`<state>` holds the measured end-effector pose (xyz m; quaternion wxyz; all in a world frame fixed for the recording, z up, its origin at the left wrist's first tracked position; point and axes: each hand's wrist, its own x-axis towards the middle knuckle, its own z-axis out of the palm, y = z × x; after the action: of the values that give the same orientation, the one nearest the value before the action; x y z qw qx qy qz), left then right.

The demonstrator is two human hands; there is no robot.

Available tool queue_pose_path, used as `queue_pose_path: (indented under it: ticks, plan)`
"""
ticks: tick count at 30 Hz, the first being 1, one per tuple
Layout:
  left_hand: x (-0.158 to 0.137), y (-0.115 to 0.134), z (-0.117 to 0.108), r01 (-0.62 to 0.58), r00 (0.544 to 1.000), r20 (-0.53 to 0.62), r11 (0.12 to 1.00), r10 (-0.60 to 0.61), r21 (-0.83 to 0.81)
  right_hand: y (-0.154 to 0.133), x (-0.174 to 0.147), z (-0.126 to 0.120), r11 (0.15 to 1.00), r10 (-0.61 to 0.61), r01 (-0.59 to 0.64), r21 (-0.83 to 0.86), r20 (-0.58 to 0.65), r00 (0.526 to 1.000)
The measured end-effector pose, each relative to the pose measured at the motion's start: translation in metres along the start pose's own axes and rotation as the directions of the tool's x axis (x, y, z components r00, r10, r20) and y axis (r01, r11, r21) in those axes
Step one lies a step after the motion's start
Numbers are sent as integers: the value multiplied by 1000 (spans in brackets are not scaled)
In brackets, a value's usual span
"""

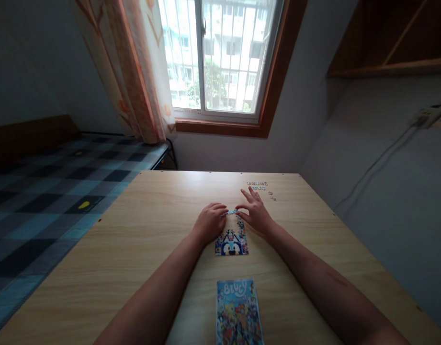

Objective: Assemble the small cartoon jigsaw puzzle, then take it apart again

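A partly joined jigsaw puzzle (232, 245) lies flat on the table, showing a blue cartoon dog's face along its near edge. Its right side runs up to a short row of joined pale-blue jigsaw pieces (231, 212) at the far end. My left hand (210, 223) rests over the puzzle's left side, fingers together and bent, tips on the left end of that row; the hand hides what lies under it. At the row's right end, my right hand (256, 213) pinches a puzzle piece between thumb and forefinger, its other fingers raised and spread.
Loose jigsaw pieces (257, 184) lie in rows beyond my right hand, with a few strays (271, 193) beside them. A picture box marked "Bluey" (239, 311) lies near me on the wooden table (148, 249). A bed (73, 191) stands left; a window is ahead.
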<state>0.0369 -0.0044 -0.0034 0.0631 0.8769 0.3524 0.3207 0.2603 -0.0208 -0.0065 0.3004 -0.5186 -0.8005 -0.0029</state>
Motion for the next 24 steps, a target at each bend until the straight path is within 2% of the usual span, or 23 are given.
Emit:
queue_pose_path:
  ticks: [10,21,24]
  plan:
    - [1,1,-1,49,997,61,999,-49,2,-4,-3,-2,1000,8,-10,21,67,998]
    - [2,3,-2,56,996,70,998,-55,-13,-6,-5,0,997,36,-43,62,115,993]
    - [1,3,-2,63,996,68,998,-61,-18,-4,-5,0,997,48,-54,63,94,994]
